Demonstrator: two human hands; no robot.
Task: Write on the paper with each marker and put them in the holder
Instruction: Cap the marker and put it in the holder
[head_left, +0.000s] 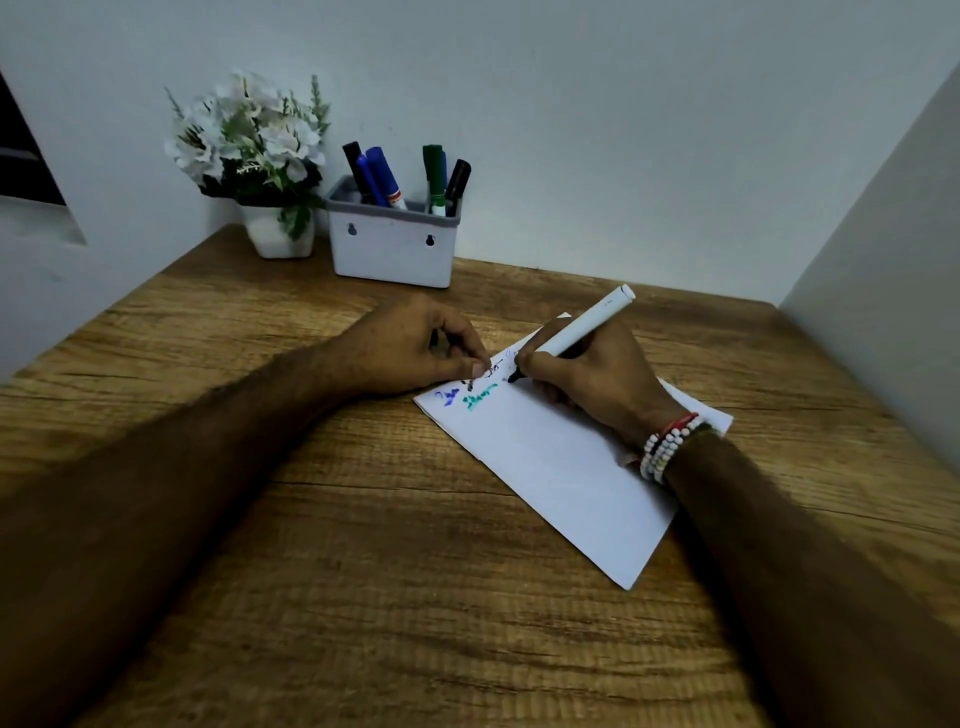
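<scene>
A white sheet of paper (561, 467) lies tilted on the wooden desk, with blue, green and black scribbles near its far-left corner. My right hand (587, 379) grips a white marker (576, 330) with its black tip touching the paper. My left hand (415, 348) rests curled at the paper's far-left corner, fingertips pinned on the sheet; something dark shows inside its fingers, too hidden to name. The white holder (392, 249) stands at the back against the wall. It holds several capped markers (384, 174) in blue, black and green.
A white pot of white flowers (249, 150) stands left of the holder. A wall (883, 218) closes in the desk on the right. Bare wooden desk (363, 545) spreads in front of the paper.
</scene>
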